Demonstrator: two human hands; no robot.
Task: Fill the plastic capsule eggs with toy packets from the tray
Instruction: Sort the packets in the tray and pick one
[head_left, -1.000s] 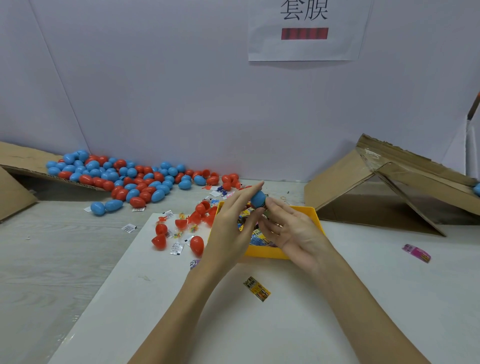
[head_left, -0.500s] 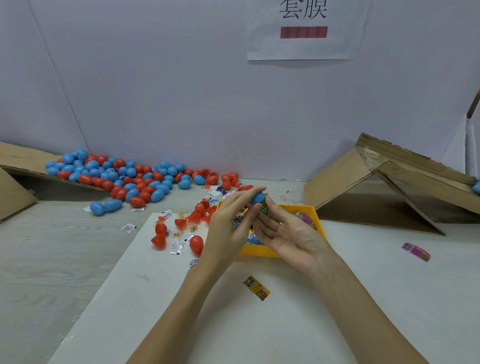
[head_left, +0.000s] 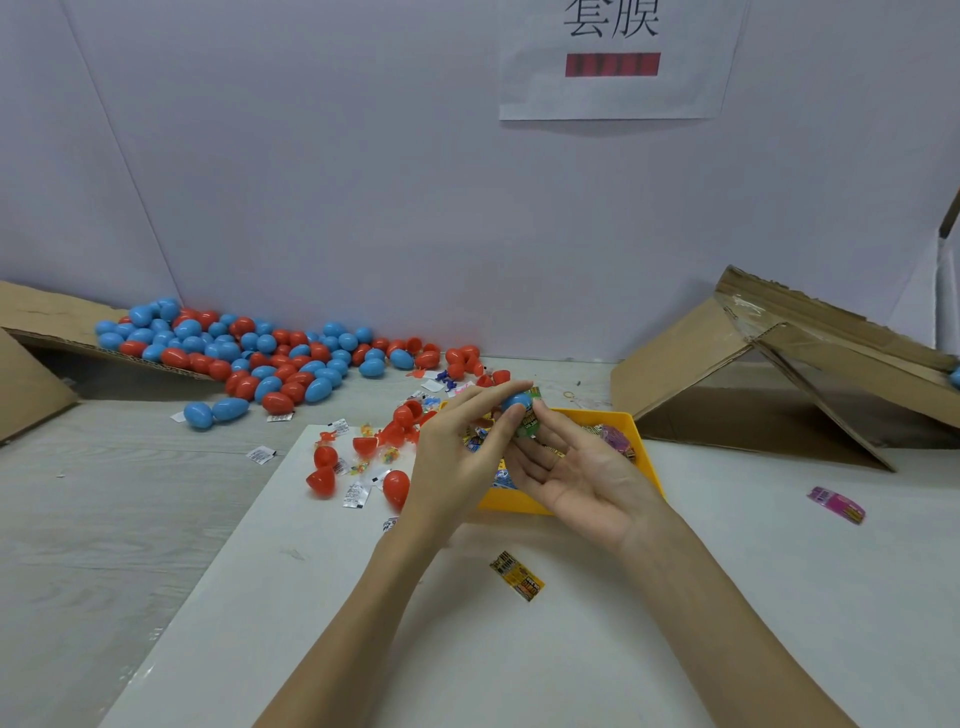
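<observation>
Centre frame: left hand (head_left: 457, 462) pinches a blue egg half (head_left: 516, 401) at its fingertips, above the yellow tray (head_left: 641, 452). Right hand (head_left: 582, 478) is palm-up, fingers mostly straight, its fingertips pinching a green packet (head_left: 529, 423) against the egg. Loose yellow packet (head_left: 517, 576) lies below the hands; egg pile (head_left: 249, 353) sits upper left.

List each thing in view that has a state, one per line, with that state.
left hand: pinches the blue egg half
right hand: palm up, fingers on the green packet
blue egg half: held above the tray
green packet: at the egg half
yellow tray: holds packets
red egg: closed, on the table
</observation>
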